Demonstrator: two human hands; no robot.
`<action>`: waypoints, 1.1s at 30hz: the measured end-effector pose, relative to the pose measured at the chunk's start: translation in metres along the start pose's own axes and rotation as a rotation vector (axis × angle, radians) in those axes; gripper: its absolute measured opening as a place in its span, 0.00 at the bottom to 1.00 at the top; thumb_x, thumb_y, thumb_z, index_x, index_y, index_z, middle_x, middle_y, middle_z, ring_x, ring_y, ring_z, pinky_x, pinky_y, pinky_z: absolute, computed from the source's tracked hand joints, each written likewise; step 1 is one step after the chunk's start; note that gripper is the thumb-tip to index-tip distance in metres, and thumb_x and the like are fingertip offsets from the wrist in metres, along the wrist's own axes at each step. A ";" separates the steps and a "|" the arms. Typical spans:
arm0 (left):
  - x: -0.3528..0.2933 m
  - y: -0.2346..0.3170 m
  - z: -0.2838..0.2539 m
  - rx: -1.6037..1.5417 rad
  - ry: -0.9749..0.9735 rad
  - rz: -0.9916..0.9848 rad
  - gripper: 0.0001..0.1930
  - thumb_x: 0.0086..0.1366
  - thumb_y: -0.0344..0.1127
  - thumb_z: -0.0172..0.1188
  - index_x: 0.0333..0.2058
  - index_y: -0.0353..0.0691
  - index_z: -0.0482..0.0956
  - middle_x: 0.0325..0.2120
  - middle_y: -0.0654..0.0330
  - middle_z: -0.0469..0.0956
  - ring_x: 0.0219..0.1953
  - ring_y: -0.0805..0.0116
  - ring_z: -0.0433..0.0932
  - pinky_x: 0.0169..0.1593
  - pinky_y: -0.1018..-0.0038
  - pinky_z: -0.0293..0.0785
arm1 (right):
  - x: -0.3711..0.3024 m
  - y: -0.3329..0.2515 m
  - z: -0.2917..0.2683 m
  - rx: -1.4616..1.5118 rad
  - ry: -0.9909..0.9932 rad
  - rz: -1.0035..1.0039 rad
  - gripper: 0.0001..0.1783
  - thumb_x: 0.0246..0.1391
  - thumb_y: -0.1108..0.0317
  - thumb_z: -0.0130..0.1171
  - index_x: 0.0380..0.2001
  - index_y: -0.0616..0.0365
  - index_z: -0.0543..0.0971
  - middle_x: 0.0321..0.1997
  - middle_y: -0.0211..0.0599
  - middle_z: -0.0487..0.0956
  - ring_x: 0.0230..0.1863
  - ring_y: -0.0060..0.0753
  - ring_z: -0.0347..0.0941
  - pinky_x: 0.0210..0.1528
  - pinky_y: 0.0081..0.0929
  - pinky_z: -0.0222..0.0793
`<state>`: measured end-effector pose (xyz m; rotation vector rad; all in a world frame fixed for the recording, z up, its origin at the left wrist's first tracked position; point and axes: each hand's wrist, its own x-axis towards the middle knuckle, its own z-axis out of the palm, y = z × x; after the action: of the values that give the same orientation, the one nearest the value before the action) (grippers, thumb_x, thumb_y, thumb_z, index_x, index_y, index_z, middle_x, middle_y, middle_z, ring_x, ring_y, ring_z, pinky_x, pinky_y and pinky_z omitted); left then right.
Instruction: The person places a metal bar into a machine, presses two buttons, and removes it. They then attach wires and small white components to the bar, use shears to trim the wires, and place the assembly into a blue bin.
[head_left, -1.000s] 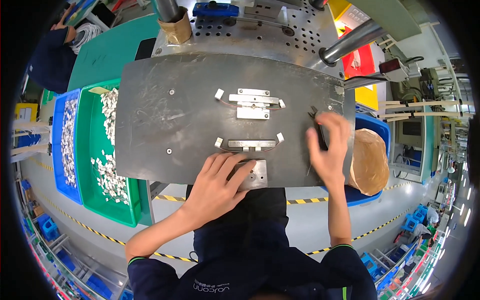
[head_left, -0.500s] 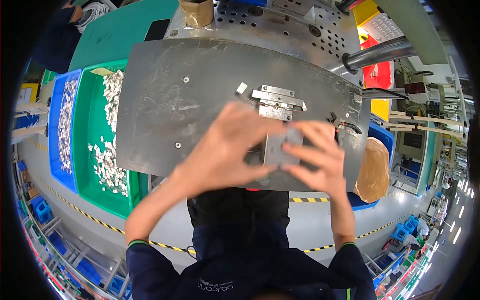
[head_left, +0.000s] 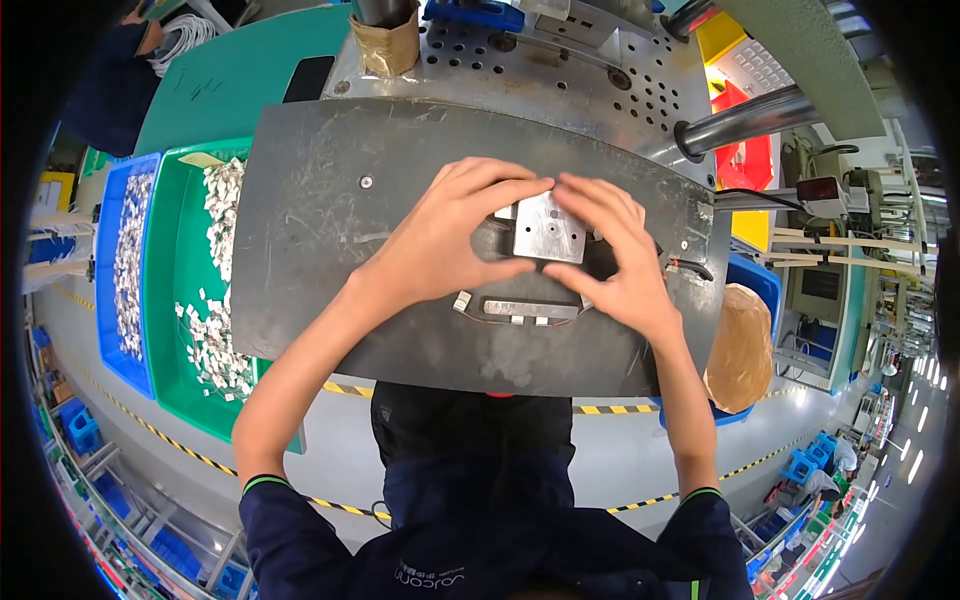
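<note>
Grasping a drilled metal block between both hands, left hand and right hand curved round opposite sides, fingertips at the far edge, thumbs at the near edge. Held over the right half of the grey desk; cannot tell whether lifted or resting. Likely to handle as rigid, fairly heavy, hard to damage, somewhat slippery on smooth faces; best gripped by opposite edges, fingers clear of the underside. Find just nearer a metal bar with wired white connectors, and to the right, dark pliers. Farther left, see a green bin holding white pieces; farther right, brown paper.
</note>
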<state>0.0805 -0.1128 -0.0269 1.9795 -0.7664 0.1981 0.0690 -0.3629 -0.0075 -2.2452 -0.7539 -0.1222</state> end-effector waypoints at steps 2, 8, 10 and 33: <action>0.000 0.000 0.004 0.037 0.009 -0.002 0.40 0.46 0.34 0.82 0.61 0.41 0.80 0.49 0.55 0.85 0.53 0.54 0.82 0.65 0.58 0.70 | -0.002 0.000 0.008 0.012 0.048 0.044 0.43 0.41 0.63 0.82 0.65 0.50 0.79 0.64 0.39 0.80 0.62 0.48 0.74 0.70 0.43 0.58; 0.005 -0.013 0.003 -0.070 -0.048 -0.025 0.35 0.45 0.31 0.82 0.56 0.43 0.83 0.49 0.54 0.86 0.51 0.51 0.83 0.58 0.60 0.79 | -0.008 0.023 0.009 0.097 0.000 -0.003 0.42 0.39 0.67 0.84 0.62 0.54 0.79 0.60 0.42 0.81 0.61 0.47 0.76 0.64 0.39 0.71; 0.010 -0.013 0.003 -0.088 -0.060 0.022 0.32 0.45 0.30 0.82 0.52 0.42 0.85 0.47 0.55 0.87 0.50 0.51 0.83 0.57 0.60 0.79 | -0.010 0.023 0.008 0.193 0.046 0.017 0.40 0.38 0.69 0.85 0.59 0.55 0.81 0.59 0.44 0.81 0.61 0.48 0.76 0.65 0.41 0.70; 0.156 -0.047 -0.045 0.059 0.118 0.070 0.19 0.63 0.40 0.70 0.50 0.37 0.83 0.38 0.55 0.85 0.32 0.66 0.80 0.39 0.67 0.79 | 0.168 0.107 -0.083 -0.178 0.290 0.154 0.44 0.49 0.52 0.79 0.66 0.58 0.73 0.69 0.53 0.73 0.71 0.56 0.67 0.72 0.44 0.61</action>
<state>0.2396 -0.1266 0.0304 1.9787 -0.7618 0.3799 0.2776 -0.3980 0.0355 -2.3747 -0.4275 -0.4448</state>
